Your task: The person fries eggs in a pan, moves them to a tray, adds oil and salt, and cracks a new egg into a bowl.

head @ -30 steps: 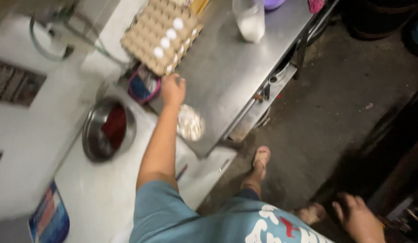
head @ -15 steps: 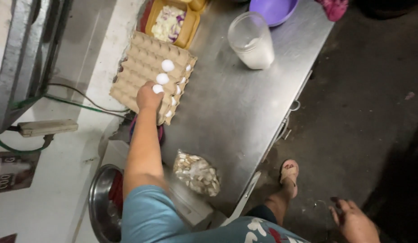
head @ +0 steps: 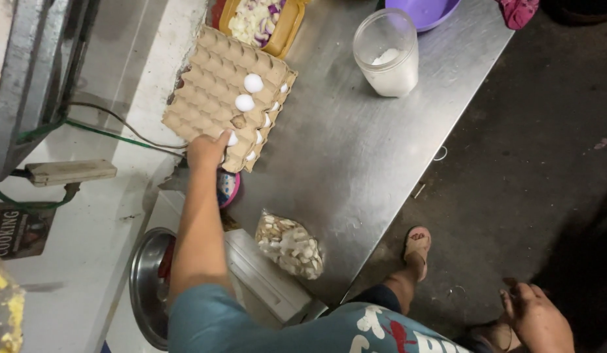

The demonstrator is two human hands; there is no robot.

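A brown cardboard egg tray point(head: 205, 91) lies on the left edge of the steel table point(head: 356, 163). Two white eggs point(head: 253, 83) sit on top of it, and more show along its right side. My left hand point(head: 205, 151) reaches to the tray's near corner, with thumb and fingers closed around one white egg point(head: 232, 138). My right hand point(head: 536, 317) hangs low at my side over the dark floor, fingers loosely apart and holding nothing.
On the table stand a clear jar of white powder point(head: 386, 55), a yellow tub of chopped onion point(head: 259, 19), a purple bowl point(head: 421, 10) and a bag of pale pieces point(head: 290, 245). A steel bowl point(head: 146, 287) sits lower left. A power strip point(head: 68, 171) hangs on the wall.
My left hand has slid from the tray's top towards its near corner and closed on an egg there. The view has tilted; my right hand stays low.
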